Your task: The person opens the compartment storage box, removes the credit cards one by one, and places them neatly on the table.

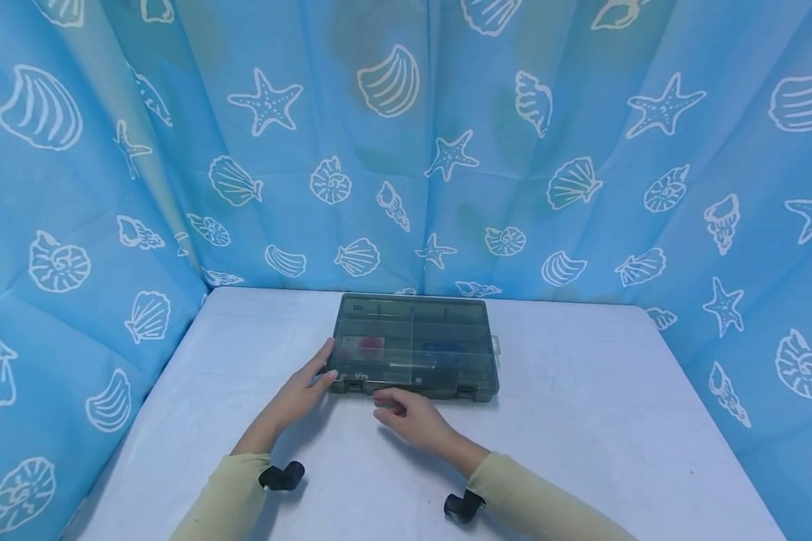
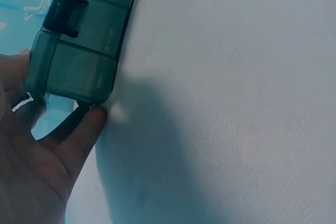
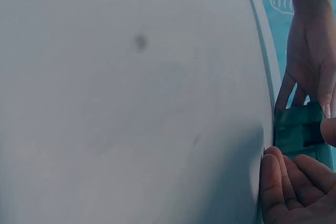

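A smoky dark-green, see-through compartment box lies on the table with its lid down. Inside show a red round item and something blue, both dimmed by the lid. My left hand holds the box's left end, its digits spread around the front corner; the left wrist view shows the same end of the box between them. At the middle of the front edge is my right hand, its fingers loosely bent and the fingertips right at the edge. Dark latches sit along that front side.
A white-covered table bears the box near its back edge. Behind and on both sides hangs a blue curtain with white shell and starfish prints. Black wrist cameras are strapped near both cuffs.
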The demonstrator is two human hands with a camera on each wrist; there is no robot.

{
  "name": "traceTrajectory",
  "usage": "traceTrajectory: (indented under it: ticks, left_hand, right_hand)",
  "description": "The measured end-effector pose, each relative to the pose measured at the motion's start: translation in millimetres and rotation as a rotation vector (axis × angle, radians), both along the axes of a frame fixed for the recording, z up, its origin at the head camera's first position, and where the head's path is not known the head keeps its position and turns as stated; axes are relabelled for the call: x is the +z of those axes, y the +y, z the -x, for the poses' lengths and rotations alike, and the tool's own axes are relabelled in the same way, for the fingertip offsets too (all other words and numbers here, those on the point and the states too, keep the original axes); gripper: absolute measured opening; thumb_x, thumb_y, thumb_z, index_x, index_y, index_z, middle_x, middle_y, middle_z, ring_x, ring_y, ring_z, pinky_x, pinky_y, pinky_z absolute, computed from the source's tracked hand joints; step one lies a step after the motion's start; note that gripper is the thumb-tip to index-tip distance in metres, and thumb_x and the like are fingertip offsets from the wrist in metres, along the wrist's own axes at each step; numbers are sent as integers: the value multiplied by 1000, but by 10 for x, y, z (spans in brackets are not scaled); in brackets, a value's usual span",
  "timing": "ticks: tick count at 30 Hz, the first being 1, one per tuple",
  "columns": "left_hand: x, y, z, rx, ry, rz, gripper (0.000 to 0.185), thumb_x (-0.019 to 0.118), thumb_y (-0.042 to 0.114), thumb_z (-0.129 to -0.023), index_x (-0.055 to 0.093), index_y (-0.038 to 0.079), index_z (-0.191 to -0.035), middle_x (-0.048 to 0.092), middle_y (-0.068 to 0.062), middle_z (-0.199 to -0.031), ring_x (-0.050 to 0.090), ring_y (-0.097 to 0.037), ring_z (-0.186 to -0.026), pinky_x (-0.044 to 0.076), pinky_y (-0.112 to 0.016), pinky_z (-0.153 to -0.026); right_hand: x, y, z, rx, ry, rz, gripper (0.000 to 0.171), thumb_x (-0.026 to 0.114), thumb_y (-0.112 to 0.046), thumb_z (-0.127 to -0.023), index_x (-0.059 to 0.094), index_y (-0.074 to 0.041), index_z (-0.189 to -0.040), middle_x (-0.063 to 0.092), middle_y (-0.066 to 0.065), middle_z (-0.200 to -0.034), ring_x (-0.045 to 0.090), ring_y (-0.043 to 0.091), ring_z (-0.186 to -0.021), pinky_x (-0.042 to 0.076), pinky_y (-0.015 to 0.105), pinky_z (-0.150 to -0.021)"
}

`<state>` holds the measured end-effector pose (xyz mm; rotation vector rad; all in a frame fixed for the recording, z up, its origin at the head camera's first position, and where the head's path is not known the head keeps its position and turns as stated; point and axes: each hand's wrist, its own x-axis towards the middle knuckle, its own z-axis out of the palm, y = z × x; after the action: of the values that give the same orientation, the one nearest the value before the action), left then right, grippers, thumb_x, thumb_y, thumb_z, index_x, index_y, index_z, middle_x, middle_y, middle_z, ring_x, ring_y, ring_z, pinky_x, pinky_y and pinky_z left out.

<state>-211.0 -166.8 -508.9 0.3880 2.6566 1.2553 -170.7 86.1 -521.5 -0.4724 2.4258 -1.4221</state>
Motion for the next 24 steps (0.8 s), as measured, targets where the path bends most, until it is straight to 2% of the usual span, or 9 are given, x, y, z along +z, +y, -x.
traceTrajectory:
  ticks: [10, 15, 19, 24]
  left_hand:
    - [19, 17, 1, 26, -22, 33, 67, 46, 29, -110, 12, 13, -164, 11, -12, -169, 15, -34, -154, 15, -53, -127]
    - [34, 13, -3, 27, -31, 44, 67, 47, 29, -110, 12, 14, -164, 11, -11, -170, 15, -33, -154, 15, -53, -127]
    - [39, 10, 3, 20, -41, 33, 67, 47, 28, -110, 12, 14, -164, 10, -11, -170, 14, -32, -154, 15, -52, -127]
    - [33, 9, 10, 17, -27, 28, 66, 47, 27, -110, 12, 12, -164, 11, -12, -169, 14, -33, -154, 16, -53, -127]
  right_hand:
    - [38, -189, 21, 39, -64, 67, 43, 57, -31, -106, 59, -4, -140, 66, 10, -132, 66, 24, -114, 59, 41, -94]
    - [65, -273, 31, 36, -124, 110, 45, 55, -31, -107, 58, 0, -140, 69, 12, -125, 69, 25, -108, 59, 43, -95]
    - [61, -347, 47, -11, -189, 185, 39, 54, -28, -107, 65, 3, -130, 72, 14, -115, 70, 25, -103, 61, 40, -92]
    - [13, -444, 62, -78, -215, 303, 37, 54, -24, -108, 70, 8, -116, 74, 21, -101, 73, 28, -92, 64, 35, -82]
